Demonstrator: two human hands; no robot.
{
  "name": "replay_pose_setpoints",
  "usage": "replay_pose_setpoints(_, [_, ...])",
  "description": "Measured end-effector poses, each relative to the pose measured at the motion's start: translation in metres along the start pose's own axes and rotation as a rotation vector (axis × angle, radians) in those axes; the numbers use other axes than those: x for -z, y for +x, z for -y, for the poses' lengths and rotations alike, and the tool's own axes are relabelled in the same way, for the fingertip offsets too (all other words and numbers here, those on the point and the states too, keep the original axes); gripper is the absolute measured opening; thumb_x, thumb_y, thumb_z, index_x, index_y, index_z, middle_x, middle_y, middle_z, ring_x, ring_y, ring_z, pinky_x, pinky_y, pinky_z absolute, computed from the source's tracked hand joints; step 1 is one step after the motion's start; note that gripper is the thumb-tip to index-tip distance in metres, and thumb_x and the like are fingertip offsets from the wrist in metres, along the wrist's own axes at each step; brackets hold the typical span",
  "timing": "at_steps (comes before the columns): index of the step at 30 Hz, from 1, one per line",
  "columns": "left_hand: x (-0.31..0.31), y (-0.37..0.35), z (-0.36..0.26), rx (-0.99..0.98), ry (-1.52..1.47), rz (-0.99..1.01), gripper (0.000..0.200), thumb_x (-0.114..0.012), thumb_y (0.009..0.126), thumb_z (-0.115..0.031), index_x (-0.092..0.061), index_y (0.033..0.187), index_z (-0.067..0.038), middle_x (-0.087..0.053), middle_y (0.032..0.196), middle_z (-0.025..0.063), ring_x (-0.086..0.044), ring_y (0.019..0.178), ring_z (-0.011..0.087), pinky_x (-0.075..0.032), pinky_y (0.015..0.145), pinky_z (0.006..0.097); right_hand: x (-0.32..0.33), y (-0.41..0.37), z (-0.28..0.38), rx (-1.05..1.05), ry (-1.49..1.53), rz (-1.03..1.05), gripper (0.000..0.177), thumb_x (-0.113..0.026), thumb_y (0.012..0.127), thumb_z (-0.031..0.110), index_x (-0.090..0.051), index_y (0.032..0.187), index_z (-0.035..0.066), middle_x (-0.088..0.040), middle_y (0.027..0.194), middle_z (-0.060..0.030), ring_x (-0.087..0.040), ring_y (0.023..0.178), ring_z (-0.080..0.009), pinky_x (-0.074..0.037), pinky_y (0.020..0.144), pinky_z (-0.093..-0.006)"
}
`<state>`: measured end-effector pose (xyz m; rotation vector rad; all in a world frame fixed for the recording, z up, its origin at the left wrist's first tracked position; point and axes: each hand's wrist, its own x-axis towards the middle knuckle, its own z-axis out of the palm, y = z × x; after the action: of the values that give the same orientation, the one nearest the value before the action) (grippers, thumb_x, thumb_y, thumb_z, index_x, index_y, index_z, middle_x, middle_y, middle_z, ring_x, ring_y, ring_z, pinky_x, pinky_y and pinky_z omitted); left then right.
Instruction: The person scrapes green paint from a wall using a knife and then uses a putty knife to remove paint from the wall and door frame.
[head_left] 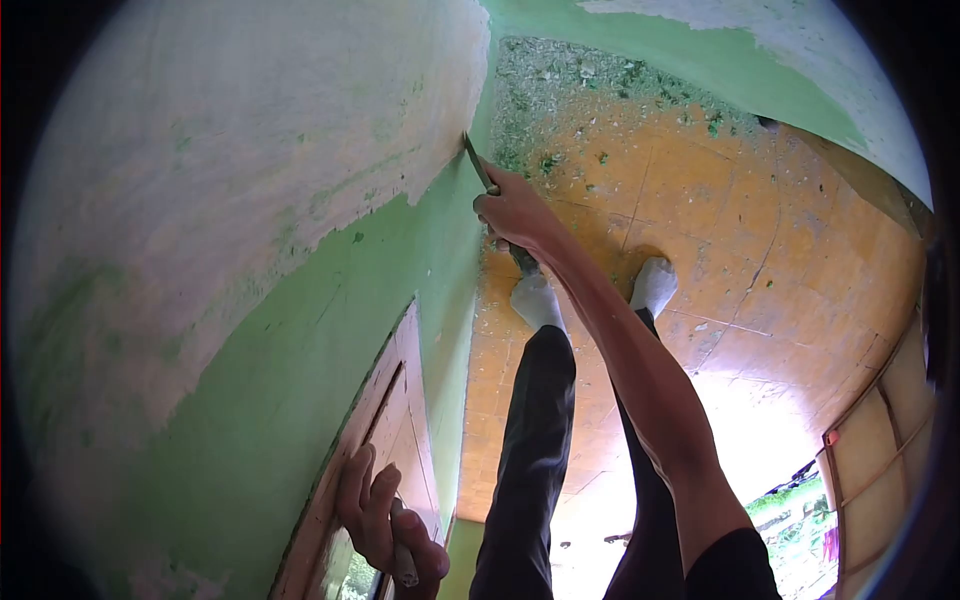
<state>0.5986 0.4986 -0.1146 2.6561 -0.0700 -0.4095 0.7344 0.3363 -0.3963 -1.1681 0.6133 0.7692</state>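
My right hand is wrapped round the handle of a scraper, whose blade tip touches the wall near the edge between bare plaster and green paint. The handle's end sticks out below my fist. At the lower left, my left hand has its fingers curled round a pale, stick-like object, near a wooden frame in the wall. What that object is cannot be made out.
Green paint flakes lie thick on the orange tiled floor along the far wall. My two feet in light socks stand on the tiles. A panelled surface is at the right, beside a bright opening.
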Motion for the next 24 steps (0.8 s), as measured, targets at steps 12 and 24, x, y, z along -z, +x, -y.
replay_pose_setpoints(12, [-0.007,-0.001,-0.001,0.069,0.064,-0.053,0.044,-0.026,0.106,-0.029,-0.052,0.121,0.002,-0.041,0.136,0.0308,-0.05,0.125,0.0421,-0.051,0.098,0.0479,0.028,-0.006,-0.015,-0.03,0.042,0.208,0.064,-0.051,0.085,0.004,-0.044,0.147,0.015,-0.043,0.062,0.0014,-0.04,0.046,-0.0082,-0.034,0.038,-0.0269])
replay_pose_setpoints(24, [-0.012,0.014,0.009,-0.299,0.194,-0.073,0.034,-0.032,0.102,-0.009,-0.049,0.112,0.018,-0.063,0.104,0.0245,-0.059,0.101,0.0513,-0.055,0.087,0.0589,0.048,0.046,-0.012,0.029,-0.073,0.127,0.075,-0.05,0.083,0.005,-0.033,0.154,0.018,-0.043,0.062,0.0014,-0.042,0.046,-0.0097,-0.036,0.041,-0.0278])
